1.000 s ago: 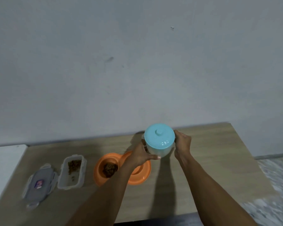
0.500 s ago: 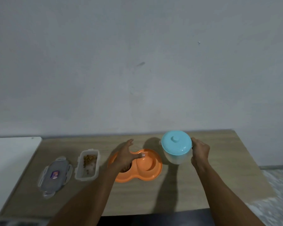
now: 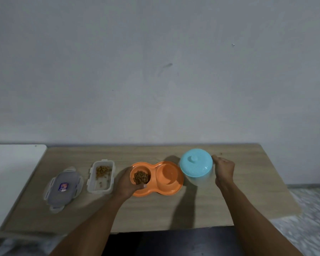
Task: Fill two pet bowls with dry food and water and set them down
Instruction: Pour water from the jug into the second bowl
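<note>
An orange double pet bowl (image 3: 171,191) lies on the wooden table (image 3: 229,206). Its left cup holds brown dry food (image 3: 141,177); the right cup looks glossy, and I cannot tell if water is in it. My left hand (image 3: 126,183) grips the bowl's left end, thumb over the front rim. A translucent jug with a light blue lid (image 3: 195,165) stands on the table just right of the bowl. My right hand (image 3: 224,169) holds the jug at its right side with curled fingers; the handle is hidden.
A clear food container (image 3: 101,187) with some dry food left stands left of the bowl, its grey clip lid (image 3: 63,187) lying further left. A white surface (image 3: 11,172) adjoins the table's left end. The wall rises right behind.
The jug went from above the bowl to the table on the bowl's right. My left hand left the jug and took hold of the bowl's left end.
</note>
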